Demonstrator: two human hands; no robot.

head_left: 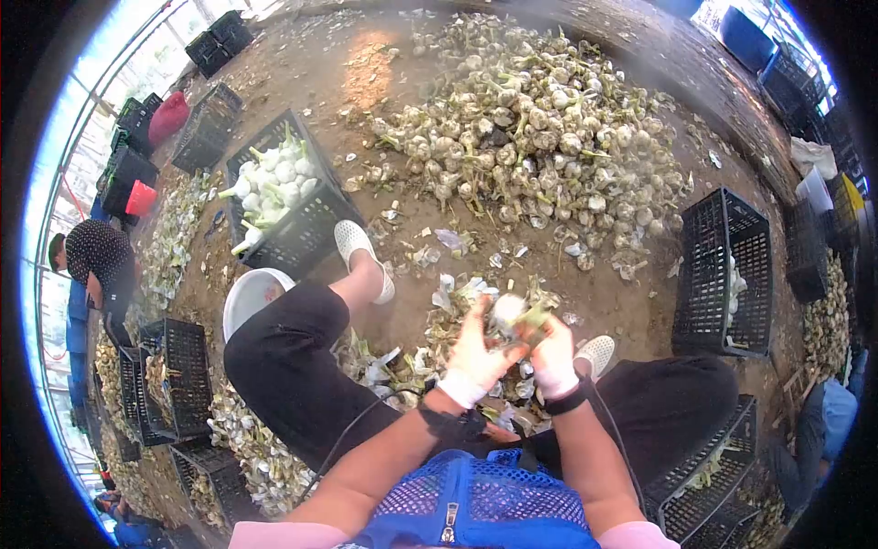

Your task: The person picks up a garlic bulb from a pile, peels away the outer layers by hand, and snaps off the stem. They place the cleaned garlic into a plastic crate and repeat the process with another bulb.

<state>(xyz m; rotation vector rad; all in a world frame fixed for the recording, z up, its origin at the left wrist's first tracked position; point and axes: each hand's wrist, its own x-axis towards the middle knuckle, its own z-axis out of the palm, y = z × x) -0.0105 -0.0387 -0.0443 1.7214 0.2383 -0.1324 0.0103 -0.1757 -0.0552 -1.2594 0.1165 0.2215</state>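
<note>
Between my two hands, above the ground in front of me, is a garlic bulb (508, 308) with a whitish, peeled-looking side. My left hand (477, 355) is closed around it from the left. On the other side, the fingers of my right hand (552, 355) grip its greenish-brown stem and loose outer skin (534, 316). Both hands have white wrappings near the wrist, and their fingertips are slightly blurred. Below them lies a litter of peeled garlic skins (384, 366).
A large heap of unpeeled garlic (540, 128) spreads ahead. At the left, a black crate (302, 224) holds white bulbs, beside a white bucket (240, 306). Another black crate (722, 274) stands to the right. Other people (99, 261) sit at both sides among crates.
</note>
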